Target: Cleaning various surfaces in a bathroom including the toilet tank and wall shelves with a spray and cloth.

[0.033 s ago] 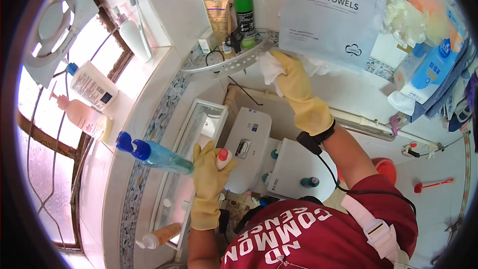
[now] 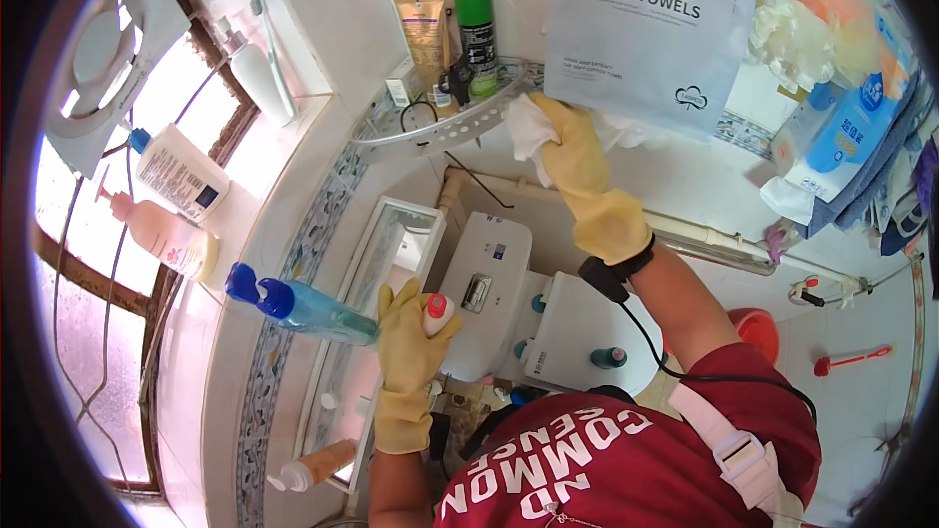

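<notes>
At two o'clock, your right hand (image 2: 575,154) closed firmly on white cloth (image 2: 530,132); at seven, your left hand (image 2: 407,344) curled around red-capped bottle (image 2: 437,315).

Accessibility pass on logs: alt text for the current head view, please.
The yellow-gloved right hand grips a white cloth or tissue near the lower left corner of a pale bag; the yellow-gloved left hand holds a red-capped white bottle. A white toilet stands below, a blue-topped bottle beside the left hand.
</notes>
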A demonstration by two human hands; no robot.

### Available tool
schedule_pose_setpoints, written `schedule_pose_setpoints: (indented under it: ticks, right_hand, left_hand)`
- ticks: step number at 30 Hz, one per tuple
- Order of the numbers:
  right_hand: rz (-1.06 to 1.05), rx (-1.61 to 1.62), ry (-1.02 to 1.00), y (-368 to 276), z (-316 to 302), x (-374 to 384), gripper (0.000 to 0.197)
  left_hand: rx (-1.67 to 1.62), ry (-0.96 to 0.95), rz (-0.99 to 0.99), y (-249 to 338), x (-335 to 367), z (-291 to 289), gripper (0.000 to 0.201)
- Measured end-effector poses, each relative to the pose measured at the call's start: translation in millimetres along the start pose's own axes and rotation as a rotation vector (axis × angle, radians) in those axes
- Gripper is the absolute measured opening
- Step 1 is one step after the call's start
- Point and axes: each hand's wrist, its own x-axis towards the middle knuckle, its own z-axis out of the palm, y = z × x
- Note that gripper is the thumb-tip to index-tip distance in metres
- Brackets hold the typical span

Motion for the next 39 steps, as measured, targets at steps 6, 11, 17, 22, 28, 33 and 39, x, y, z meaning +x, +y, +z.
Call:
schedule_pose_setpoints:
  ticks: [6, 11, 17, 22, 28, 33, 39]
  right_hand:
    - [0.175, -0.081, -0.080, 25.2, 39.3, 27.3, 0.037]
    - [-0.261, -0.149, -0.158, 34.0, 42.9, 27.0, 0.033]
    - [-0.280, -0.843, -0.212, 30.7, 33.6, 41.3, 0.036]
    - [-0.154, -0.874, -0.176, 42.3, 36.9, 52.0, 0.035]
    - [-0.222, -0.555, -0.283, -7.6, 12.5, 22.3, 0.032]
    - [-0.079, -0.484, -0.343, 8.6, -5.0, -0.9, 0.036]
    - [0.046, -0.271, 0.132, 21.3, 28.7, 5.6, 0.047]
  left_hand:
    - [-0.002, 0.036, 0.035, -1.7, 1.5, 3.7, 0.042]
    - [0.001, 0.030, 0.031, -5.7, -1.3, 1.7, 0.043]
    - [0.016, 0.055, 0.011, 2.2, 0.5, -0.7, 0.041]
    - [0.002, 0.043, 0.028, 3.3, 4.0, 2.1, 0.042]
    - [0.028, 0.061, 0.013, -1.0, -2.2, 0.7, 0.044]
    - [0.027, 0.032, 0.024, -6.5, -0.7, 3.2, 0.044]
    - [0.042, 0.052, 0.017, -0.8, -0.2, 4.2, 0.045]
